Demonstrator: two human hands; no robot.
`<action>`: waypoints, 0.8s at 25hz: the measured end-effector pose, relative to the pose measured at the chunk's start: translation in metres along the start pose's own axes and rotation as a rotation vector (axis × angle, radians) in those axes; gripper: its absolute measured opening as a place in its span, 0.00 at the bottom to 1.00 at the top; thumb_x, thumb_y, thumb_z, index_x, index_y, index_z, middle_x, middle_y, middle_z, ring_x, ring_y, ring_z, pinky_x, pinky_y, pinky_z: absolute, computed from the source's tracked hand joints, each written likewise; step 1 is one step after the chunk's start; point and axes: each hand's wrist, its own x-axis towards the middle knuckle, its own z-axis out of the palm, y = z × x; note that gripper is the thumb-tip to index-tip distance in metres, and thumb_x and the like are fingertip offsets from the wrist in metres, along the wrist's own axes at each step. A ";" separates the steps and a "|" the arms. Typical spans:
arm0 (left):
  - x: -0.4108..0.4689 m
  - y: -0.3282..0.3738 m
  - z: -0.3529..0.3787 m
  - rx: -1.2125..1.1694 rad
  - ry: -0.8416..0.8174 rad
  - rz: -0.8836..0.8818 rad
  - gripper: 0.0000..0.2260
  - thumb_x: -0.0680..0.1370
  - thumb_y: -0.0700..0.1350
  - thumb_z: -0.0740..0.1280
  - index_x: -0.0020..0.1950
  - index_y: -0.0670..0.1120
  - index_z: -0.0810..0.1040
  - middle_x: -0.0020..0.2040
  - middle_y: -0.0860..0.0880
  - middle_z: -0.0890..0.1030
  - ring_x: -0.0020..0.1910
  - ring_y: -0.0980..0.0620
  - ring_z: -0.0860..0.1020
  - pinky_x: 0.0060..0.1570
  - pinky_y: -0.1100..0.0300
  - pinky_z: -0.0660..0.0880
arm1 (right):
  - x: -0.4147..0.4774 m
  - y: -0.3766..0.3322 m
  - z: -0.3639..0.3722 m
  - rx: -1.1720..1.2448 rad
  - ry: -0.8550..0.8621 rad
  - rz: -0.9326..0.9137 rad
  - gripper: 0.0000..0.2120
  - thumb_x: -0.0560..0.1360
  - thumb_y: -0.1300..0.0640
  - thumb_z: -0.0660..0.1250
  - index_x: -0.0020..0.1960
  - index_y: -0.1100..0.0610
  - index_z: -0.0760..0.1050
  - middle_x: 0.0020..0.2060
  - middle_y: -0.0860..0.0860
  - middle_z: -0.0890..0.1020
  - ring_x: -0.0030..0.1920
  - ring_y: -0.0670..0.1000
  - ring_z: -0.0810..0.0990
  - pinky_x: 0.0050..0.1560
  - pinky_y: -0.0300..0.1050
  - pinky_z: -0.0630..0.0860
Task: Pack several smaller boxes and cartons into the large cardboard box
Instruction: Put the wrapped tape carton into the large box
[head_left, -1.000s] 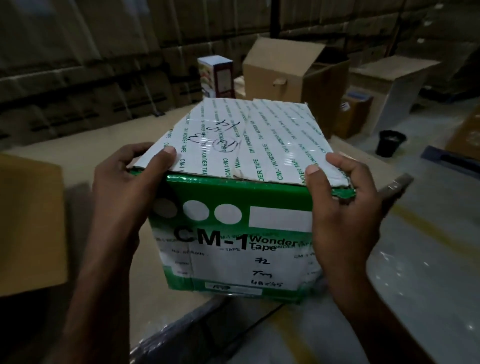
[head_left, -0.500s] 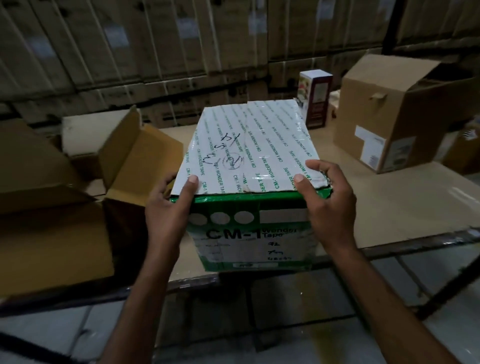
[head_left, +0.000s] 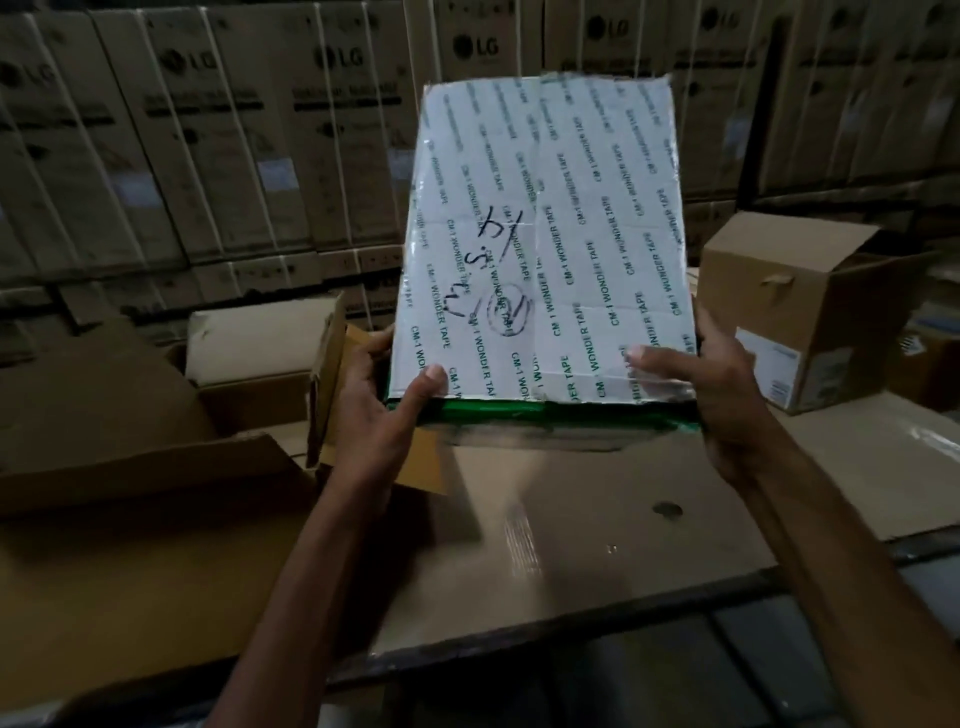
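Tape carton (head_left: 545, 249) between left hand (head_left: 382, 410) and right hand (head_left: 727, 395)

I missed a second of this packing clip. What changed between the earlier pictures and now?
The tape carton rose clear of the table and tipped back, so its taped top faces the camera and the green front is almost hidden. Nothing was taken hold of or let go. The left hand and right hand still grip its near corners, thumbs on top.

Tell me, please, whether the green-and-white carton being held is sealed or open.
Sealed. The carton has top flaps flat under strips of printed tape, no gap showing; the left hand and right hand hold its near corners.
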 end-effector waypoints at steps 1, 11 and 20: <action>0.005 0.001 -0.009 0.008 -0.036 0.029 0.22 0.79 0.40 0.72 0.70 0.50 0.72 0.63 0.53 0.81 0.60 0.60 0.81 0.50 0.66 0.80 | 0.000 0.001 0.011 0.010 0.062 -0.021 0.32 0.72 0.63 0.77 0.73 0.52 0.72 0.61 0.48 0.85 0.60 0.53 0.85 0.56 0.50 0.84; 0.108 0.022 -0.088 -0.048 -0.055 0.089 0.35 0.76 0.48 0.77 0.77 0.50 0.61 0.67 0.53 0.77 0.63 0.59 0.80 0.59 0.55 0.81 | 0.041 -0.039 0.126 -0.136 0.200 -0.321 0.40 0.73 0.59 0.80 0.79 0.51 0.65 0.72 0.50 0.77 0.71 0.53 0.77 0.66 0.60 0.78; 0.202 0.039 -0.174 0.094 0.083 0.310 0.33 0.77 0.44 0.75 0.78 0.45 0.62 0.67 0.50 0.77 0.64 0.58 0.80 0.57 0.59 0.81 | 0.171 -0.031 0.228 -0.124 0.007 -0.341 0.45 0.71 0.49 0.81 0.80 0.56 0.61 0.73 0.53 0.76 0.71 0.53 0.76 0.69 0.60 0.76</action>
